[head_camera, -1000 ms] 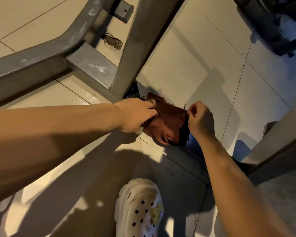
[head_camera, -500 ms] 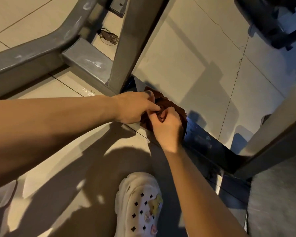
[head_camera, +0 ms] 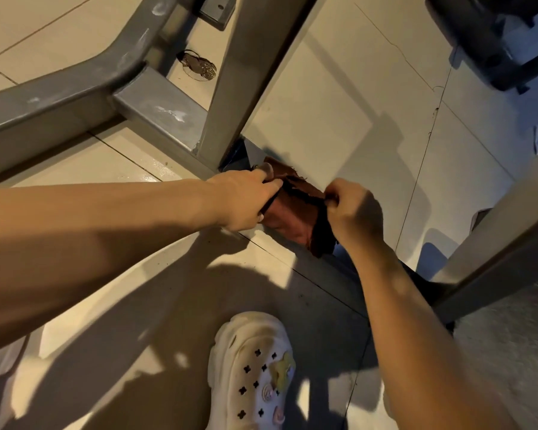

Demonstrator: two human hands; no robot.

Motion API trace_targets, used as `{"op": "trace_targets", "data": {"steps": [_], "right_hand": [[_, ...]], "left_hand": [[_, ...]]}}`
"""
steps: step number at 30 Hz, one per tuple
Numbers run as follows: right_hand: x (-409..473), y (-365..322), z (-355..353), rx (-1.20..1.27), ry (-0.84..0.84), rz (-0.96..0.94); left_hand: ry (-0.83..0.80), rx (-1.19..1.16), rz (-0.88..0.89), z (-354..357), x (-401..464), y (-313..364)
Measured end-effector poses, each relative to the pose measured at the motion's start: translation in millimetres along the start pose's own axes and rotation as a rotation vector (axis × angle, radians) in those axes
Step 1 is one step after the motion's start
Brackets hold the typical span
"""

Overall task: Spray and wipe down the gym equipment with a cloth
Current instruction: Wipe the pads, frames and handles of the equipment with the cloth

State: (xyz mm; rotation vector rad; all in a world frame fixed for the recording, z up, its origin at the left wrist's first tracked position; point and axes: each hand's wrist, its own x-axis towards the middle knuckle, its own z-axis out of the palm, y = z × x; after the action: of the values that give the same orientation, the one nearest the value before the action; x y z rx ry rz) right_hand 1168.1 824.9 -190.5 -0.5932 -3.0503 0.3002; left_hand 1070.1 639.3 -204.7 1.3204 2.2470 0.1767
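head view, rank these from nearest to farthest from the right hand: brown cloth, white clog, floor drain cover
From the right hand:
1. brown cloth, pinched in it, just left.
2. white clog, below, toward the camera.
3. floor drain cover, far upper left, behind the grey frame.

Head-worn view — looking steeply down, close.

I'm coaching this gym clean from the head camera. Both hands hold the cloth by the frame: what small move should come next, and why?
Probably lay the spread reddish-brown cloth flat onto the dark base bar beneath it and wipe along it. The left hand and right hand each pinch one end, so it hangs open just above that bar beside the grey metal upright post.
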Motion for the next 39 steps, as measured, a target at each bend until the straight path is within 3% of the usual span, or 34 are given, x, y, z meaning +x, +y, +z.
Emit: {"op": "trace_targets", "data": {"steps": [4,7,11,15,16,21,24,26,29,31,33,35,37,39], "right_hand": [[4,14,19,-0.083,0.144,0.117],[-23,-4,34,0.028,0.307,0.029],[-66,-29,74,0.139,0.192,0.011],[-66,-7,71,0.206,0.094,0.041],[-65,3,66,0.193,0.082,0.008],[-68,63,44,-0.053,-0.093,-0.251],[-68,80,38,-0.127,-0.134,-0.257],[-72,76,40,-0.054,-0.061,-0.167],[-69,44,37,0.102,0.21,0.097],[-63,11,40,0.178,0.258,0.039],[-60,-21,54,0.245,0.157,-0.09],[-65,-34,66,0.28,0.08,-0.072],[-71,-25,71,0.277,0.017,-0.046],[-73,0,65,0.16,0.0,-0.169]], "left_hand": [[0.014,0.004,-0.037,6,-6,3],[0.131,0.015,-0.021,14,-15,4],[0.281,0.364,0.203,25,-22,-9],[-0.07,0.593,0.057,26,-22,-9],[-0.091,0.643,0.043,21,-21,-7],[-0.133,0.745,0.029,10,-15,-4],[-0.13,0.775,0.022,8,-15,-2],[-0.106,0.722,-0.005,8,-14,-4],[-0.115,0.689,-0.029,5,-12,-2],[-0.121,0.706,-0.037,4,-10,1],[-0.098,0.701,-0.035,3,-10,2],[-0.08,0.705,-0.01,3,-14,1],[-0.139,0.762,0.045,2,-16,1],[-0.238,0.868,0.093,1,-12,0]]}}
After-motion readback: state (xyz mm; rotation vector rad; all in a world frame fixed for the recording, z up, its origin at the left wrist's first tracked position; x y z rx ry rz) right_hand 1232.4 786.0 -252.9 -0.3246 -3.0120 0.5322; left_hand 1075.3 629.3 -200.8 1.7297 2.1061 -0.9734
